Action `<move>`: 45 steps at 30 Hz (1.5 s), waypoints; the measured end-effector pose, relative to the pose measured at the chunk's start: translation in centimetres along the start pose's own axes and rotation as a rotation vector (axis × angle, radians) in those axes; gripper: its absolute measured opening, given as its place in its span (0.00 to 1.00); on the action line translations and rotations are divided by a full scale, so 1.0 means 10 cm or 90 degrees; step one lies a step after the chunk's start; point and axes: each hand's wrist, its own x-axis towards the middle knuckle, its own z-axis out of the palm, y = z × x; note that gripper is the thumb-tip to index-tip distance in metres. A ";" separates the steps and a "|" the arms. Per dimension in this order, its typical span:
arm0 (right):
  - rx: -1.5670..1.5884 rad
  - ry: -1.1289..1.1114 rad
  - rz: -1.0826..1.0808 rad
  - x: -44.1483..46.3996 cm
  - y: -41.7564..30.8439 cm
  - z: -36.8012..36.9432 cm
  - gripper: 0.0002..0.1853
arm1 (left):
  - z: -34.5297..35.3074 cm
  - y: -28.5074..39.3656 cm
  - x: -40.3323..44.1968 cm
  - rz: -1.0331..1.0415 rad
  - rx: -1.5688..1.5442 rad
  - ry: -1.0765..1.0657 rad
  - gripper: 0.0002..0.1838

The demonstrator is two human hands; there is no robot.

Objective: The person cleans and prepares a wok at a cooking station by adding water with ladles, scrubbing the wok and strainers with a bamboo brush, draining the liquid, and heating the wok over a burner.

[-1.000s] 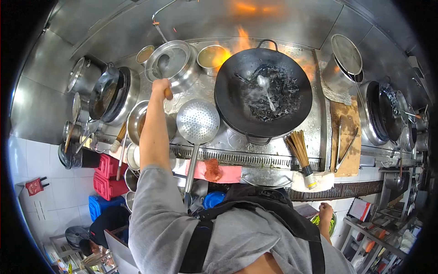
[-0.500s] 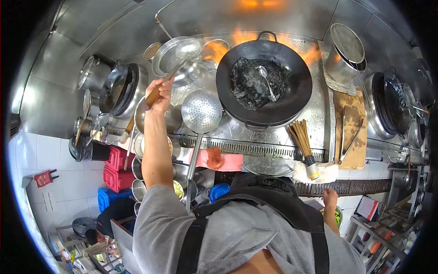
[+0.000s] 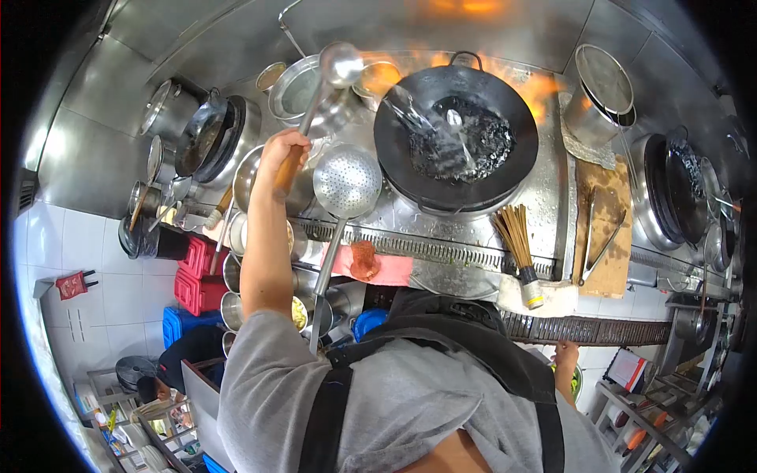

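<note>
My left hand is closed round the wooden handle of a ladle, whose bowl is raised near a metal basin. Clear liquid streaks across the left side of a large black wok, where dark, bubbling liquid and a metal spoon are seen. A perforated skimmer rests between my left arm and the wok. Low on the right, my right hand has curled fingers, beside a bowl of green food; anything inside its grip is hidden.
Flames rise behind the wok. A bamboo brush and tongs lie to its right, with a tall pot behind. A pink cloth lies at the front edge. Another person is at lower left.
My left hand has lifted the ladle out of the basin and moved it right, towards the wok. A splash of liquid has appeared over the wok's left side.
</note>
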 end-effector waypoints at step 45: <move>0.031 0.079 -0.027 -0.94 -0.82 0.10 0.11 | -0.40 -0.39 2.51 0.027 -0.702 -0.022 0.06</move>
